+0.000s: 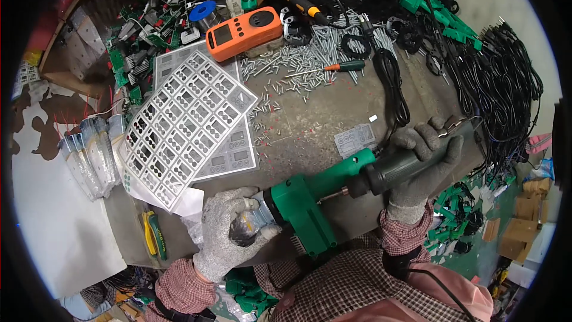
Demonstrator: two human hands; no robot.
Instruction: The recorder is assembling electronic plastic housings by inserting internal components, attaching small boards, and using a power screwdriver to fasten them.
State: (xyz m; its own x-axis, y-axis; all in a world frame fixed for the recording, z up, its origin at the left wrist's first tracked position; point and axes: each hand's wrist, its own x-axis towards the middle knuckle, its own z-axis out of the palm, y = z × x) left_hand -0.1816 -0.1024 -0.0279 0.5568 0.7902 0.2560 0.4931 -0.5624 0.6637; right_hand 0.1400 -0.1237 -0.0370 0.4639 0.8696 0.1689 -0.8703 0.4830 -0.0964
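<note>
My left hand [223, 235], in a grey knit glove, wraps round the plastic-covered end [255, 219] of a green tool housing [301, 203]. The housing lies tilted near the bench's front edge, with one arm reaching to the upper right and a broader block toward me. My right hand [420, 161], gloved as well, grips a dark cylindrical power screwdriver [402, 170] lying nearly level. Its metal bit [341, 192] points left at the housing; whether it sits in a screw is too small to tell. A small grey label sheet [356, 139] lies just beyond.
Loose screws [325, 45] cover the back, near an orange meter [244, 33] and a hand screwdriver [333, 67]. Printed sticker sheets [190, 113] and yellow-green pliers [154, 235] lie left. Bundled black cables [506, 77] fill the right; circuit boards [143, 48] pile up back left.
</note>
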